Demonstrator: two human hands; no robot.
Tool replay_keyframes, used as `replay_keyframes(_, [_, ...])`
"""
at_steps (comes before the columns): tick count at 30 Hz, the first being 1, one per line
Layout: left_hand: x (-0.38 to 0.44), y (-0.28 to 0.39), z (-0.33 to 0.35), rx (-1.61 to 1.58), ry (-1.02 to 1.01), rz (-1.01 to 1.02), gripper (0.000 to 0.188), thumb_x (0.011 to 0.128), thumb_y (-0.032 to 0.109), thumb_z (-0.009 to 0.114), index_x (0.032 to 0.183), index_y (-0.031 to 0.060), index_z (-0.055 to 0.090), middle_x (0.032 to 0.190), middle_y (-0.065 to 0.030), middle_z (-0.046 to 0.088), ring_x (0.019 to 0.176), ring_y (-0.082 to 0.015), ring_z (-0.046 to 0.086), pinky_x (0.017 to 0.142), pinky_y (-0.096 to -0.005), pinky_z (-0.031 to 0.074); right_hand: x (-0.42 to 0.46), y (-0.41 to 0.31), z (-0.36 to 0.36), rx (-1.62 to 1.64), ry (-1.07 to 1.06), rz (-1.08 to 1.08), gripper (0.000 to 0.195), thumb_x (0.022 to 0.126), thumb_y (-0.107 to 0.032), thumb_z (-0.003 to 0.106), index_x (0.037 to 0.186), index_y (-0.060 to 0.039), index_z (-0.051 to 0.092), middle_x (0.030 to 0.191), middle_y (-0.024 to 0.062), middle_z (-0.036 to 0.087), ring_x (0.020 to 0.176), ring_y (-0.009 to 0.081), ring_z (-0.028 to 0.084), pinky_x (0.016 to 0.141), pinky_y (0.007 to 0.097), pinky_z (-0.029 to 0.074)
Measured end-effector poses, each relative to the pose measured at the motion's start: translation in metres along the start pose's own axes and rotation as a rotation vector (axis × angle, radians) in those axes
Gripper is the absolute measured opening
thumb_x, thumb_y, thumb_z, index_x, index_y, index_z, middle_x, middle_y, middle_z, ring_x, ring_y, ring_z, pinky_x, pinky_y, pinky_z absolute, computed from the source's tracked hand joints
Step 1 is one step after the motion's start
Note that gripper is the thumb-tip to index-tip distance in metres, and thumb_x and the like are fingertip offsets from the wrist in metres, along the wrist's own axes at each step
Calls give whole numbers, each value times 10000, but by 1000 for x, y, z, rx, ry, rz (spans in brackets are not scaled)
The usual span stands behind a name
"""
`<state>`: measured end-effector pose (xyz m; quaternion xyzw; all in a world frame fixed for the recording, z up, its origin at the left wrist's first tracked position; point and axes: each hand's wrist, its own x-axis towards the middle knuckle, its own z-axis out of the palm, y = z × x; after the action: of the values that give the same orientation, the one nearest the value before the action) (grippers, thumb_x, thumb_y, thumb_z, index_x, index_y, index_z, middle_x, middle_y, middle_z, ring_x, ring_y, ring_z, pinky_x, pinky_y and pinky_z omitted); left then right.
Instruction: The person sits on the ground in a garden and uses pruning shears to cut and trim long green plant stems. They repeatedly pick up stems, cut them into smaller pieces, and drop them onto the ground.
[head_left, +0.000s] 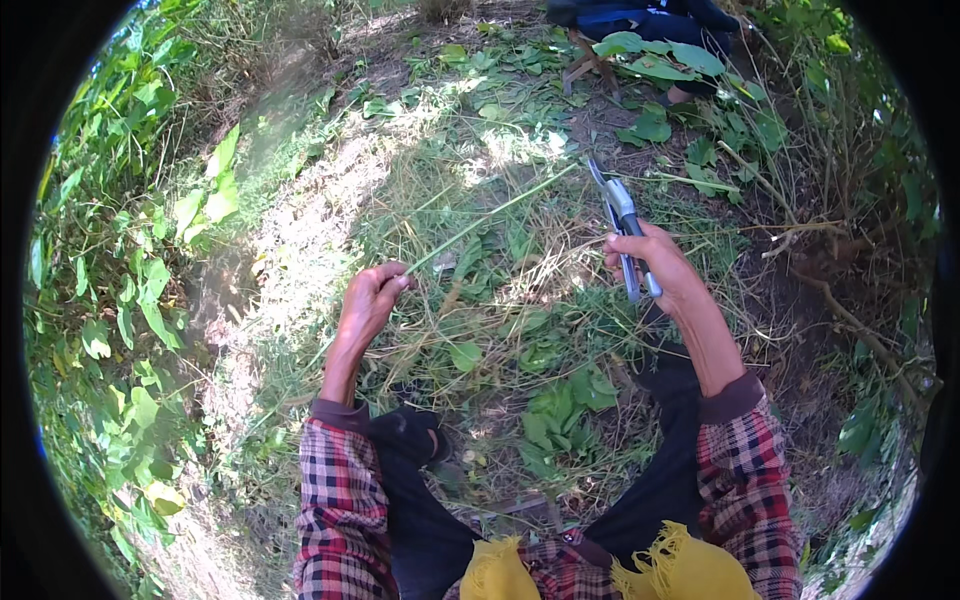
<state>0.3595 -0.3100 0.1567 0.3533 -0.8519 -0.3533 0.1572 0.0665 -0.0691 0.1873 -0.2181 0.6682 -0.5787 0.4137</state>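
My left hand (375, 295) pinches a long thin green stem (487, 219) between thumb and fingers. The bare stem slants up and to the right, and its far end lies close to the blades of the pruning shears (619, 201). Those shears are in my right hand (651, 259), gripped by the handles with the blades pointing up and away from me. Whether the blades touch the stem I cannot tell. Below and between my hands, cut green leaves (559, 424) and dry stalks (551, 270) lie on the ground.
At the top right a person in dark clothes (637, 26) sits on a low wooden stool (589, 67), with large leaves (660, 60) in front. Leafy plants (142, 300) rise on the left. Woody branches (855, 322) stick out on the right. My dark trouser legs (427, 502) frame the ground before me.
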Motion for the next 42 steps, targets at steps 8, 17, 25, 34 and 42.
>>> replay_keyframes(8, [7, 12, 15, 1, 76, 38, 181, 875, 150, 572, 920, 13, 683, 587, -56, 553, 512, -119, 437, 491, -298, 340, -9, 10, 38, -184, -282, 27, 311, 794, -216, 669, 995, -27, 525, 821, 4, 525, 758, 108, 505, 695, 253, 413])
replay_keyframes(17, [3, 24, 13, -2, 41, 6, 179, 881, 140, 565, 945, 21, 681, 622, -57, 568, 549, -128, 458, 534, -302, 369, -8, 17, 50, -192, -242, 23, 249, 786, -207, 656, 913, -45, 516, 779, 11, 509, 694, 110, 467, 637, 262, 389])
replay_keyframes(25, [-3, 29, 16, -26, -37, 52, 143, 875, 103, 572, 927, 5, 662, 659, -89, 572, 572, -140, 482, 553, -309, 390, 1, 27, 62, -130, -238, 33, 306, 786, -261, 670, 939, -41, 523, 817, 41, 555, 747, 131, 518, 663, 286, 418])
replay_keyframes(34, [-2, 36, 25, -24, -12, 146, 132, 885, 74, 548, 922, -8, 645, 573, 6, 452, 524, -73, 392, 487, -253, 324, -1, 18, 64, -71, -175, 49, 279, 784, -226, 669, 908, -45, 498, 723, 10, 494, 643, 111, 475, 599, 272, 408])
replay_keyframes(42, [0, 33, 17, 60, 145, 269, 166, 866, 87, 567, 985, 18, 660, 873, -126, 628, 711, -211, 594, 649, -339, 471, -4, 15, 63, -85, -76, 24, 331, 762, -203, 676, 978, -18, 507, 710, 17, 477, 614, 111, 451, 546, 277, 371])
